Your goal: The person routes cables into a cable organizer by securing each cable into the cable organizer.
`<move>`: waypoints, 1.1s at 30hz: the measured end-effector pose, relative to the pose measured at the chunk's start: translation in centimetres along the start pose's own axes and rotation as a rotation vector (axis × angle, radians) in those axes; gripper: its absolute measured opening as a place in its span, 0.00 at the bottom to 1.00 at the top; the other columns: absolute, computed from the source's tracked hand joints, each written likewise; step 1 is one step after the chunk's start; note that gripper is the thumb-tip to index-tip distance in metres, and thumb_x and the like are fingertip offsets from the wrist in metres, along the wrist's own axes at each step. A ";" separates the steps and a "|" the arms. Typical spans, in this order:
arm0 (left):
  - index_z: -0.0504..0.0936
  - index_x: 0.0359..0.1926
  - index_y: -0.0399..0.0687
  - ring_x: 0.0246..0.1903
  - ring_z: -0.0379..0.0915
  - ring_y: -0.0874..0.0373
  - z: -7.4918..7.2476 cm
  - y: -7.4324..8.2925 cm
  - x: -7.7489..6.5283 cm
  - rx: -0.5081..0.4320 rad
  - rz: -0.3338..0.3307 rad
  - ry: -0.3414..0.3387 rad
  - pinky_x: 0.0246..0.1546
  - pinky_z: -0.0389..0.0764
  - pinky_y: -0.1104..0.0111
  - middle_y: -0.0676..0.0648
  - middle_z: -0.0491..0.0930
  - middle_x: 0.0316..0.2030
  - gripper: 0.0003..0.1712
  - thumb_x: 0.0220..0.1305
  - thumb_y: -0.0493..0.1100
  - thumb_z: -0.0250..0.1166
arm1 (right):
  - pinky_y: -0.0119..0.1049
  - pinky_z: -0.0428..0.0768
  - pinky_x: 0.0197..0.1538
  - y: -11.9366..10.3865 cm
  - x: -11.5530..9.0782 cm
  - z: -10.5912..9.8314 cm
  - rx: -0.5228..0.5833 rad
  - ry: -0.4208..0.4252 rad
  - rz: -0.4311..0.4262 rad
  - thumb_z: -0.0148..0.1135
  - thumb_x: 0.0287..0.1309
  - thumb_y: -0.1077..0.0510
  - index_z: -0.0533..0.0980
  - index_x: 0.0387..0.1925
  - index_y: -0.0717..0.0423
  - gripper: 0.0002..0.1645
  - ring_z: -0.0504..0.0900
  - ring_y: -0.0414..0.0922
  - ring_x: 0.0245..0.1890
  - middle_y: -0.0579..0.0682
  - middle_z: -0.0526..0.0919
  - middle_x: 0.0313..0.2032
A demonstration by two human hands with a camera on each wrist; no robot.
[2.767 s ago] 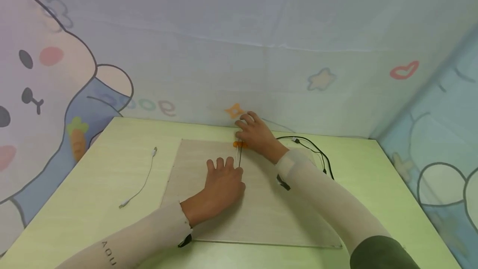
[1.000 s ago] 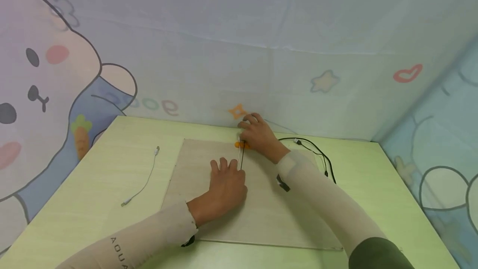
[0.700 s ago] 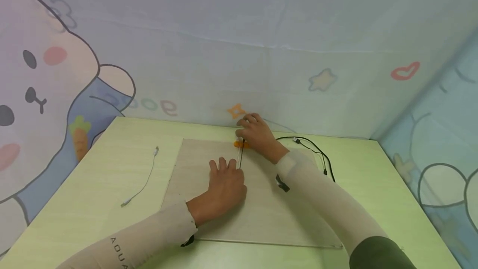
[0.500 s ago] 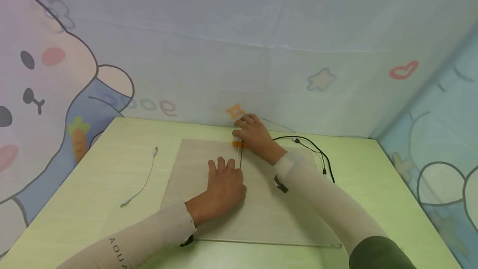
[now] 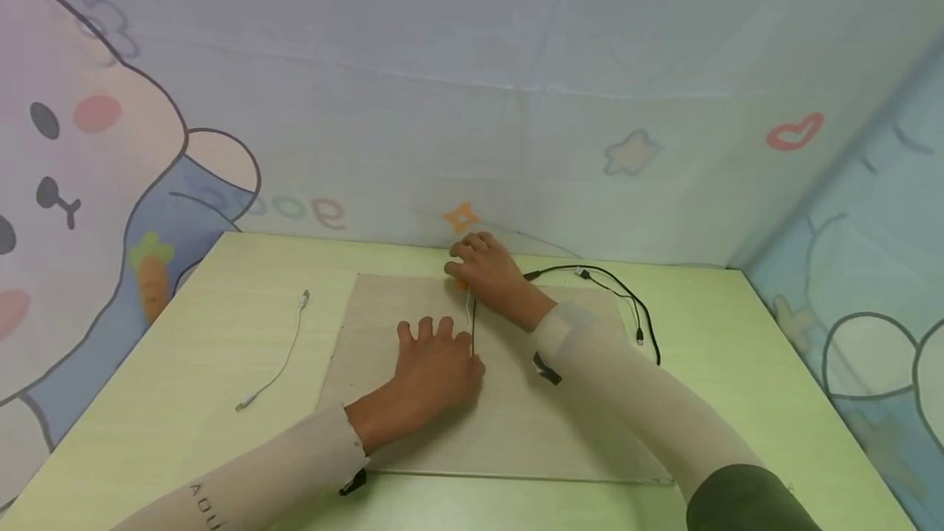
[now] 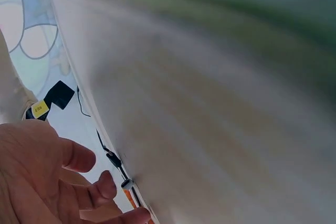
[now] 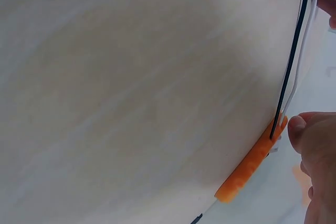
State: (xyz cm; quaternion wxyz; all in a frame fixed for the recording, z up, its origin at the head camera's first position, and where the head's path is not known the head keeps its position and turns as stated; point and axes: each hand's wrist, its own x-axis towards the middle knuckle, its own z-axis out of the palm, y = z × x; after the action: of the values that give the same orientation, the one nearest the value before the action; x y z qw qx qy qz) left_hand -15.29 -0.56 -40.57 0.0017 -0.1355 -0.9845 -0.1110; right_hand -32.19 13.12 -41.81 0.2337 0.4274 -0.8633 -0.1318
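Note:
My left hand (image 5: 435, 371) is palm down over the pale board (image 5: 568, 433), fingers spread. Its thumb and index fingertip stand a little apart beside a black cable (image 5: 474, 330) and a white cable (image 5: 468, 310). In the left wrist view those fingers (image 6: 107, 184) are loosely bent with a gap between them. Both cables run to an orange clip (image 7: 252, 163) at the board's far edge. My right hand (image 5: 490, 273) reaches over this clip, fingers bent and mostly hiding it from the head view. A right fingertip is right beside the cables' entry; I cannot tell whether it pinches anything.
A short white USB cable (image 5: 295, 342) lies on the table left of the board. On the right, a thick black cable (image 5: 612, 270) curves from behind the right hand. A thin black USB cable (image 5: 627, 297) lies beside it. A printed cloth backdrop (image 5: 398, 146) stands behind the table.
The right hand has shifted left over the orange clip, hiding more of it. The left index finger has moved left off the cables, so more of the black cable shows beside the thumb.

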 end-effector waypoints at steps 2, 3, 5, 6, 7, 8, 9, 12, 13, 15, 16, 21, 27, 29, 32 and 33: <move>0.85 0.46 0.42 0.56 0.73 0.33 0.3 -0.5 -0.1 -0.006 0.008 0.029 0.60 0.65 0.34 0.37 0.79 0.48 0.18 0.81 0.51 0.57 | 0.49 0.80 0.75 -0.3 0.1 0.0 -0.001 -0.007 0.003 0.73 0.76 0.57 0.89 0.54 0.42 0.10 0.85 0.51 0.65 0.47 0.89 0.63; 0.85 0.47 0.42 0.57 0.73 0.32 0.2 -0.7 -0.3 -0.010 0.007 0.037 0.60 0.66 0.34 0.37 0.79 0.49 0.18 0.81 0.52 0.57 | 0.49 0.79 0.75 -0.4 0.2 0.0 0.000 -0.013 0.004 0.72 0.77 0.56 0.89 0.54 0.42 0.09 0.85 0.51 0.66 0.47 0.89 0.63; 0.84 0.46 0.42 0.57 0.74 0.31 0.0 -1.1 -0.5 -0.013 0.004 0.064 0.59 0.67 0.33 0.36 0.79 0.48 0.18 0.81 0.51 0.57 | 0.48 0.80 0.75 -0.7 0.4 -0.1 0.003 -0.016 0.004 0.72 0.78 0.53 0.89 0.55 0.42 0.09 0.85 0.51 0.66 0.47 0.89 0.63; 0.83 0.46 0.41 0.58 0.74 0.30 -0.1 -1.4 -0.5 -0.011 0.002 0.080 0.59 0.67 0.33 0.36 0.79 0.47 0.17 0.81 0.50 0.57 | 0.48 0.79 0.75 -0.9 0.5 -0.1 0.000 -0.020 0.004 0.71 0.78 0.52 0.88 0.55 0.41 0.09 0.85 0.51 0.66 0.47 0.89 0.64; 0.82 0.45 0.41 0.57 0.75 0.30 -0.1 -1.6 -0.6 -0.006 0.001 0.097 0.58 0.68 0.34 0.36 0.79 0.46 0.16 0.80 0.49 0.57 | 0.48 0.79 0.75 -1.1 0.5 -0.1 0.000 -0.023 0.005 0.71 0.78 0.50 0.88 0.55 0.41 0.10 0.85 0.51 0.66 0.47 0.89 0.64; 0.81 0.45 0.40 0.58 0.76 0.30 -0.5 -1.7 -0.8 -0.010 -0.005 0.096 0.59 0.68 0.34 0.36 0.79 0.46 0.15 0.80 0.48 0.59 | 0.48 0.79 0.75 -1.3 0.6 -0.1 0.001 -0.023 0.003 0.71 0.78 0.49 0.88 0.55 0.41 0.10 0.85 0.51 0.66 0.47 0.89 0.64; 0.80 0.45 0.40 0.57 0.77 0.30 -0.5 -1.9 -0.9 -0.002 -0.007 0.107 0.58 0.69 0.35 0.36 0.79 0.45 0.14 0.80 0.48 0.59 | 0.48 0.79 0.75 -1.5 0.7 -0.2 0.004 -0.019 0.000 0.72 0.77 0.48 0.88 0.55 0.41 0.11 0.85 0.51 0.66 0.46 0.89 0.63; 0.79 0.44 0.40 0.54 0.78 0.31 -0.6 -2.5 -1.1 0.017 -0.011 0.133 0.55 0.71 0.36 0.36 0.79 0.43 0.11 0.79 0.45 0.61 | 0.47 0.79 0.74 -2.1 0.9 -0.1 0.003 -0.003 -0.007 0.72 0.75 0.46 0.87 0.54 0.41 0.11 0.85 0.50 0.66 0.45 0.89 0.62; 0.78 0.44 0.40 0.53 0.78 0.31 -0.7 -2.7 -1.3 0.019 -0.014 0.138 0.54 0.71 0.36 0.37 0.79 0.42 0.11 0.79 0.45 0.61 | 0.47 0.79 0.74 -2.3 0.9 -0.2 0.001 0.004 -0.010 0.72 0.75 0.46 0.87 0.54 0.41 0.11 0.84 0.50 0.66 0.45 0.89 0.61; 0.78 0.44 0.40 0.52 0.79 0.31 -0.7 -3.1 -1.6 0.023 -0.023 0.139 0.53 0.71 0.36 0.37 0.79 0.41 0.11 0.79 0.45 0.61 | 0.47 0.79 0.74 -2.7 1.2 -0.3 0.000 0.019 -0.018 0.72 0.75 0.46 0.86 0.53 0.40 0.11 0.84 0.50 0.65 0.45 0.89 0.61; 0.78 0.43 0.40 0.52 0.79 0.31 -0.8 -3.3 -1.7 0.022 -0.029 0.142 0.52 0.71 0.36 0.37 0.79 0.41 0.10 0.78 0.44 0.61 | 0.46 0.79 0.74 -2.9 1.3 -0.4 -0.001 0.021 -0.019 0.72 0.75 0.45 0.86 0.54 0.39 0.11 0.84 0.50 0.65 0.44 0.89 0.61; 0.77 0.42 0.41 0.51 0.78 0.31 -0.8 -4.5 -2.5 0.025 -0.072 0.132 0.53 0.71 0.34 0.38 0.77 0.38 0.08 0.78 0.42 0.60 | 0.45 0.78 0.75 -3.6 1.8 -0.8 0.001 0.007 -0.015 0.70 0.76 0.44 0.86 0.56 0.37 0.13 0.84 0.49 0.67 0.43 0.88 0.63; 0.77 0.41 0.39 0.53 0.79 0.29 -1.3 -5.6 -3.4 0.040 -0.097 0.139 0.55 0.72 0.31 0.37 0.77 0.39 0.09 0.76 0.42 0.61 | 0.45 0.78 0.75 -4.2 2.1 -1.1 -0.001 0.011 -0.012 0.70 0.76 0.43 0.85 0.56 0.37 0.13 0.83 0.49 0.67 0.43 0.88 0.63; 0.77 0.41 0.38 0.54 0.79 0.29 -1.6 -5.8 -3.7 0.043 -0.108 0.139 0.55 0.72 0.30 0.36 0.78 0.39 0.09 0.76 0.42 0.61 | 0.44 0.78 0.74 -4.4 2.2 -1.2 -0.003 0.020 -0.013 0.69 0.76 0.43 0.85 0.55 0.37 0.12 0.83 0.49 0.66 0.42 0.88 0.62; 0.77 0.41 0.38 0.54 0.78 0.28 -2.1 -6.2 -4.0 0.044 -0.126 0.134 0.55 0.72 0.30 0.36 0.78 0.40 0.09 0.76 0.41 0.61 | 0.44 0.78 0.74 -4.7 2.4 -1.2 -0.012 0.031 -0.018 0.69 0.77 0.43 0.85 0.55 0.37 0.11 0.84 0.48 0.66 0.42 0.88 0.61; 0.77 0.41 0.38 0.54 0.78 0.28 -2.2 -6.3 -4.1 0.046 -0.129 0.134 0.55 0.72 0.30 0.36 0.78 0.40 0.09 0.76 0.41 0.61 | 0.44 0.78 0.74 -4.8 2.5 -1.2 -0.014 0.031 -0.018 0.68 0.77 0.42 0.84 0.55 0.37 0.11 0.84 0.48 0.66 0.42 0.88 0.61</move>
State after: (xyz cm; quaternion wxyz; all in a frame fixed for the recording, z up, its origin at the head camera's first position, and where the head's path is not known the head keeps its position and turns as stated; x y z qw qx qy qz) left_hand -13.12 -8.08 -39.90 0.0636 -0.0641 -0.9911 -0.0973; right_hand -29.64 8.19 -42.11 0.2491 0.4356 -0.8547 -0.1333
